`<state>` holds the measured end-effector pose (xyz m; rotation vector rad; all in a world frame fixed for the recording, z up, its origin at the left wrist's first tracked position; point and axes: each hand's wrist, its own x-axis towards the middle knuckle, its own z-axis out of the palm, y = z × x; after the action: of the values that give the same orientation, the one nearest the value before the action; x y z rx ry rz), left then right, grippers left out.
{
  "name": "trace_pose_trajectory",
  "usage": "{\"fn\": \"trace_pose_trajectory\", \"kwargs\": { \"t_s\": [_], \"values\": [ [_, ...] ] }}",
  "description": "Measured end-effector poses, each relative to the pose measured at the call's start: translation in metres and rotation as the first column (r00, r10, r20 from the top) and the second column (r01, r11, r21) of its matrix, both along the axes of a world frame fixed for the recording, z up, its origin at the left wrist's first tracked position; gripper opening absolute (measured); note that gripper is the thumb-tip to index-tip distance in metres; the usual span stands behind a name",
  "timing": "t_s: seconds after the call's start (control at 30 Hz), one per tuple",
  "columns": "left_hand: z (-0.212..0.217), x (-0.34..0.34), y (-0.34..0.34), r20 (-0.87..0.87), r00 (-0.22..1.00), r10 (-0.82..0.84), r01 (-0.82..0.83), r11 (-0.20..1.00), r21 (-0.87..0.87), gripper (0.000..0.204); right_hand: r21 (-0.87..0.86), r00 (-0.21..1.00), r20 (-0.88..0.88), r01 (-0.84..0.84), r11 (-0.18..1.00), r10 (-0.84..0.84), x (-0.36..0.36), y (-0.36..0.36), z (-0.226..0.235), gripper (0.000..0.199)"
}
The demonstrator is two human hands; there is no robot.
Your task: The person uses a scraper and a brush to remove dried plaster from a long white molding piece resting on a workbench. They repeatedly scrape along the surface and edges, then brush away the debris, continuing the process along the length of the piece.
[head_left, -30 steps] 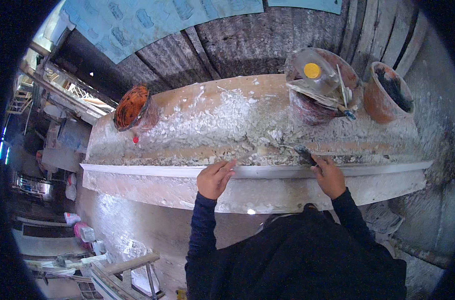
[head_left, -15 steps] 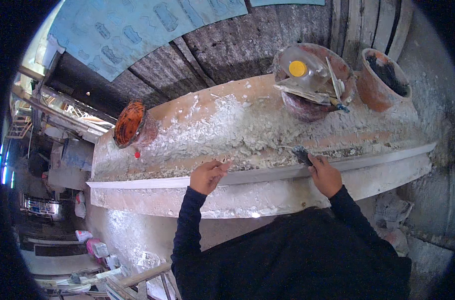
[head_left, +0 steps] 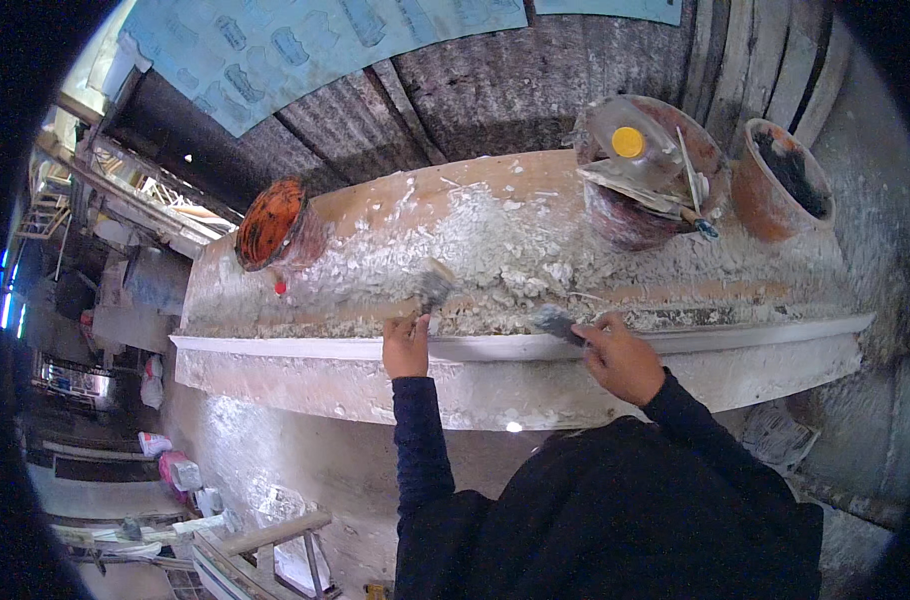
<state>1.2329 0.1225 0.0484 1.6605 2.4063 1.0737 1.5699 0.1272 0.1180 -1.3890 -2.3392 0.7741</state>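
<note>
Reaching over the near edge of the table (head_left: 225, 368), the left hand (head_left: 406, 346) had its fingers clamped on a pale scraper (head_left: 435, 285), the right hand (head_left: 620, 358) on a dark scraper (head_left: 557, 323). White crumbs (head_left: 485, 225) lay beyond; a tub (head_left: 625, 222) stood toward the far right corner.

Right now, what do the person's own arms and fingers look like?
The left sleeve and right sleeve are long and dark navy, reaching about to the wrists, with no markings visible. The left fingers and right fingers are bare, without gloves.
</note>
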Motion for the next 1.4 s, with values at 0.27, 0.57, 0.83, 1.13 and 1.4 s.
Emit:
{"fn": "trace_pose_trajectory", "kwargs": {
  "t_s": [0.27,0.57,0.83,1.13,1.4],
  "values": [
    [-0.032,0.016,-0.017,0.201,0.979,0.037,-0.06,0.992,0.109,0.031,-0.113,0.979,0.19,-0.058,0.992,0.079,-0.025,-0.007,0.015,0.03],
    [-0.039,0.022,-0.013,0.321,0.947,0.0,-0.069,0.976,0.204,0.033,-0.053,0.976,0.21,-0.047,0.997,0.057,-0.032,0.004,0.0,0.029],
    [-0.044,0.02,-0.011,0.29,0.957,-0.015,-0.047,0.978,0.205,0.036,-0.102,0.971,0.235,-0.015,0.995,0.038,-0.038,0.001,-0.004,0.027],
    [-0.05,0.02,-0.009,0.336,0.942,-0.01,-0.067,0.974,0.218,0.037,-0.078,0.978,0.204,-0.013,0.997,0.029,-0.044,0.009,-0.013,0.029],
    [-0.046,0.021,-0.015,0.348,0.937,-0.031,-0.073,0.957,0.281,0.033,-0.07,0.997,0.057,-0.043,0.997,0.047,-0.016,-0.002,0.046,0.027]
  ]
}}
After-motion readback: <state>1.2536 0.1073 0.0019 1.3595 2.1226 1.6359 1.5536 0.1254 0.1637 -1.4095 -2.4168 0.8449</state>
